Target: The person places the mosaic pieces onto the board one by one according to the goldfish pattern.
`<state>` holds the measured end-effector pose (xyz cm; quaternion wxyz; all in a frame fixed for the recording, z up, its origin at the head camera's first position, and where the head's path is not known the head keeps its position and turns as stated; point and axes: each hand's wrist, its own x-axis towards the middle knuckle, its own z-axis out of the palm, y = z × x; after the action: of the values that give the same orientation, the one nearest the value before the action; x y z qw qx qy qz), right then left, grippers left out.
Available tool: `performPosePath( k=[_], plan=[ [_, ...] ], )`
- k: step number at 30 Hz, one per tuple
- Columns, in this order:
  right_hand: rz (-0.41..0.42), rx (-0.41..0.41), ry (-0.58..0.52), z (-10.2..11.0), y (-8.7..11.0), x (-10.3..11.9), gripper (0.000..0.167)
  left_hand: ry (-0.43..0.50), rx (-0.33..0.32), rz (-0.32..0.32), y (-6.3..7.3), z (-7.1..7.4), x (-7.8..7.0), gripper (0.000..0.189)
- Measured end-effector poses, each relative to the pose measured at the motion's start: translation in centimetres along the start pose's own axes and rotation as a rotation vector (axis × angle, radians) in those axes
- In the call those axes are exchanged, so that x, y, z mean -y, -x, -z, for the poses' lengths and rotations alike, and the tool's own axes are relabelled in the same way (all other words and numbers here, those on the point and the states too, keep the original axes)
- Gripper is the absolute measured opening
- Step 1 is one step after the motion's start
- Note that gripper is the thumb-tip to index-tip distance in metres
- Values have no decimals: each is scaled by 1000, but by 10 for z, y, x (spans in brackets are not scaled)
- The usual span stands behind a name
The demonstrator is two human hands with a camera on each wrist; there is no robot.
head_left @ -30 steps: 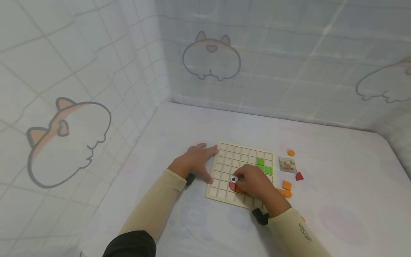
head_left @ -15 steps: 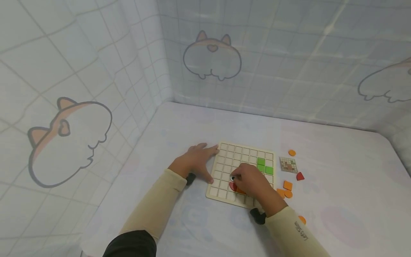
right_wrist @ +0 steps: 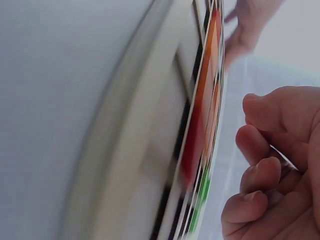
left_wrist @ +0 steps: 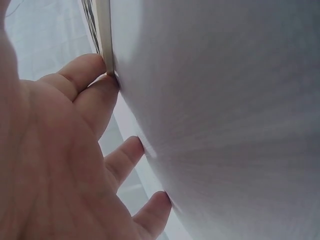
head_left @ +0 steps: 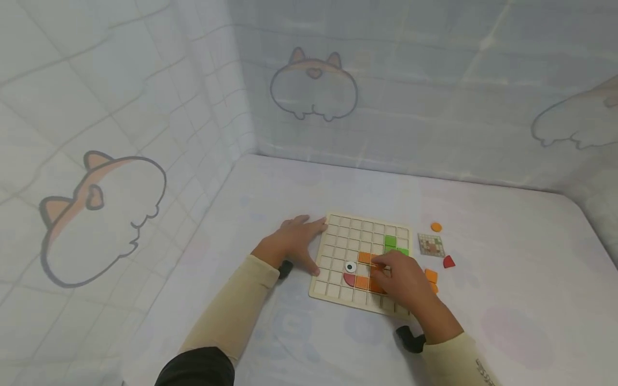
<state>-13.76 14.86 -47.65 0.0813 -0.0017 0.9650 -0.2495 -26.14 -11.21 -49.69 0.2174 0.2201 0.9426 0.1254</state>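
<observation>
A square wooden grid board (head_left: pixel 333 236) lies on the table. My left hand (head_left: pixel 292 242) is spread at its left edge. In the left wrist view, fingertips (left_wrist: pixel 102 82) touch the board's side. My right hand (head_left: pixel 403 276) hovers over the board's right half, fingers bent. In the right wrist view, nothing shows between thumb and index finger (right_wrist: pixel 250 142). A round white eye piece (head_left: pixel 350 267) sits above a red rounded piece (head_left: pixel 349 279) on the grid. Orange tiles (head_left: pixel 364 257) lie near my right fingertips, partly hidden by the hand. Green tiles (head_left: pixel 390 240) sit farther back.
Right of the board lie a small pattern card (head_left: pixel 431 245), an orange disc (head_left: pixel 436 227), a red quarter-round piece (head_left: pixel 449 261) and an orange square (head_left: pixel 431 275). Fabric walls with cartoon prints rise at the left and back.
My right hand has let go of the eye piece, which stays on the grid, and has moved right. Orange tiles it covered now show. The left hand keeps its place.
</observation>
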Motion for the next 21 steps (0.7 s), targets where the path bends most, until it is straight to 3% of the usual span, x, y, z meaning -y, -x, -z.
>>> performPosePath(
  k=[5, 9, 16, 21],
  plan=[
    [-115, -9, -7, 16, 21, -25, 35, -6, 3, 1, 2, 3, 4, 128],
    [-129, -38, -7, 24, 32, -45, 39, -20, 0, 28, 5, 6, 10, 127],
    [-187, -7, -42, 28, 33, -63, 41, -1, 2, 36, 10, 11, 22, 127],
    [-146, 30, -37, 20, 27, -61, 48, 10, 2, 31, 10, 11, 24, 127]
  ],
)
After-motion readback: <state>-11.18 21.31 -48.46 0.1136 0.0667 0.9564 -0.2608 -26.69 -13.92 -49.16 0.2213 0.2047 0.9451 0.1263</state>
